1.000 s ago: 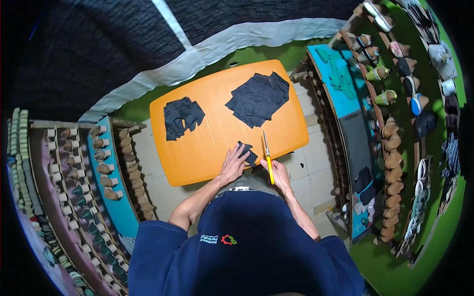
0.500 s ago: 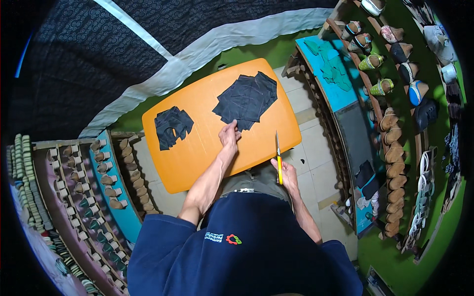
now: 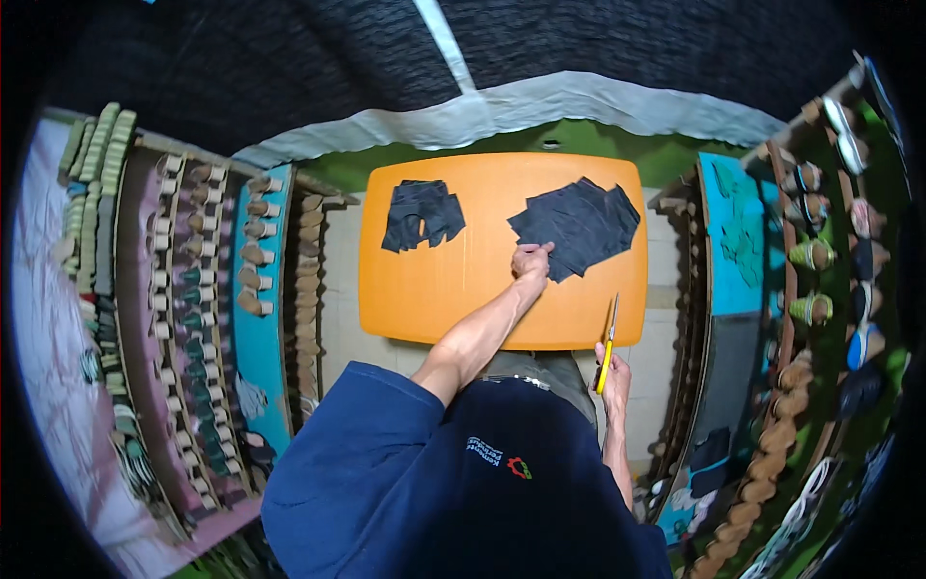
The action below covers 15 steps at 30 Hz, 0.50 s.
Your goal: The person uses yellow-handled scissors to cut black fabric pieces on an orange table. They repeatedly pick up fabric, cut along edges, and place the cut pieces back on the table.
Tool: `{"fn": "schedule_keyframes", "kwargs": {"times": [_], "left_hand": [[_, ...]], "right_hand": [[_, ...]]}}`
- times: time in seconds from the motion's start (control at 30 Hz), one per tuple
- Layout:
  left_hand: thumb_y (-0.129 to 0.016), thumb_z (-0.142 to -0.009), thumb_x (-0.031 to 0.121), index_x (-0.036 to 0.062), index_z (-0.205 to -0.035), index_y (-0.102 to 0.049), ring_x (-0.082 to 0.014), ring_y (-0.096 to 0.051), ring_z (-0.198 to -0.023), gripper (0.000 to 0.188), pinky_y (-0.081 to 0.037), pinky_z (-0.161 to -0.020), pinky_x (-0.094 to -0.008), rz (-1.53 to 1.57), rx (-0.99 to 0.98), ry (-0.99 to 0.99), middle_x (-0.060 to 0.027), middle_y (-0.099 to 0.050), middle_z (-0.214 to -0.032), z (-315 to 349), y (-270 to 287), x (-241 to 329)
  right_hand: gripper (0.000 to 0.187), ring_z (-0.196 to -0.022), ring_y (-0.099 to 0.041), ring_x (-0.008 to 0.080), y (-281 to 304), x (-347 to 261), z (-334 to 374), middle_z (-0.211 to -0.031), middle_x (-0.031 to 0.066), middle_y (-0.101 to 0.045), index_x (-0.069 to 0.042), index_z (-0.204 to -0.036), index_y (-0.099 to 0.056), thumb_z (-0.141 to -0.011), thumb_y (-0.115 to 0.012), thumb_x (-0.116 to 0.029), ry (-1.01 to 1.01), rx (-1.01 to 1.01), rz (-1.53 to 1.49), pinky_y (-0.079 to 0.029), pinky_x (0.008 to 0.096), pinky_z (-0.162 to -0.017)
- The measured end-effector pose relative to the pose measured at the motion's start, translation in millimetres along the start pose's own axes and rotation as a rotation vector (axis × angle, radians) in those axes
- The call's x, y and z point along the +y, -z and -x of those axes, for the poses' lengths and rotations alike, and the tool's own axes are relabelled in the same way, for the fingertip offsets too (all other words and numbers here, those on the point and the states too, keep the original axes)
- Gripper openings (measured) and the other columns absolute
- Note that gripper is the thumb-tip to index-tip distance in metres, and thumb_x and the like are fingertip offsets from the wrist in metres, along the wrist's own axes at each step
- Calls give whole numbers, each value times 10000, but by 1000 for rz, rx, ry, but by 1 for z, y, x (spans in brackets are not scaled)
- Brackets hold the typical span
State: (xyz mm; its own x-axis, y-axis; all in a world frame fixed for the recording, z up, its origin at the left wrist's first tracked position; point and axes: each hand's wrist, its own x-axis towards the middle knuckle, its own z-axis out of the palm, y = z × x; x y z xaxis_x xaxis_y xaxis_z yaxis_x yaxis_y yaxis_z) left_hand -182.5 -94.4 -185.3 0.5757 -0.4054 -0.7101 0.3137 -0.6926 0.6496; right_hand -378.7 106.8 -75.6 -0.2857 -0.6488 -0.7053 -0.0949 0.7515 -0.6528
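The left hand (image 3: pixel 532 261) touches the near edge of the big black cloth pile (image 3: pixel 577 227). Its fingers are curled, but I cannot tell if they pinch a piece. The right hand (image 3: pixel 617 376) holds yellow-handled scissors (image 3: pixel 609 344), blades over the orange tabletop (image 3: pixel 410 294). A smaller black cloth pile (image 3: pixel 422 201) lies on the left.

White lettering (image 3: pixel 485 451), set at a slant, is printed on the short-sleeved, dark navy-blue cloth shirt (image 3: pixel 434 502) worn by the person. Just right of it, a small red-and-green, gear-like emblem (image 3: pixel 519 468) is shown. The finest line of print is too small to be made out.
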Motion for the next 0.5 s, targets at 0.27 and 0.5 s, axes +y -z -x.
{"fn": "schedule_keyframes", "kwargs": {"times": [0.27,0.5], "left_hand": [[-818,-688,166,89,-756,-701,-218,-618,-741,156,-519,-690,-376,-87,-16,-229,-62,-671,-769,-26,-14,-30],[-624,-776,125,62,-852,-622,-222,-652,-760,98,-537,-647,-368,117,-202,-89,-74,-648,-835,10,48,25]], "right_hand": [[508,-550,-435,88,9,11,-34,-603,-18,-494,-39,-786,-651,-846,-754,-533,85,30,157,-357,279,-508],[569,-587,-418,81,-9,0,-24,-613,-34,-492,-38,-720,-623,-816,-756,-583,54,5,231,-341,279,-535]]}}
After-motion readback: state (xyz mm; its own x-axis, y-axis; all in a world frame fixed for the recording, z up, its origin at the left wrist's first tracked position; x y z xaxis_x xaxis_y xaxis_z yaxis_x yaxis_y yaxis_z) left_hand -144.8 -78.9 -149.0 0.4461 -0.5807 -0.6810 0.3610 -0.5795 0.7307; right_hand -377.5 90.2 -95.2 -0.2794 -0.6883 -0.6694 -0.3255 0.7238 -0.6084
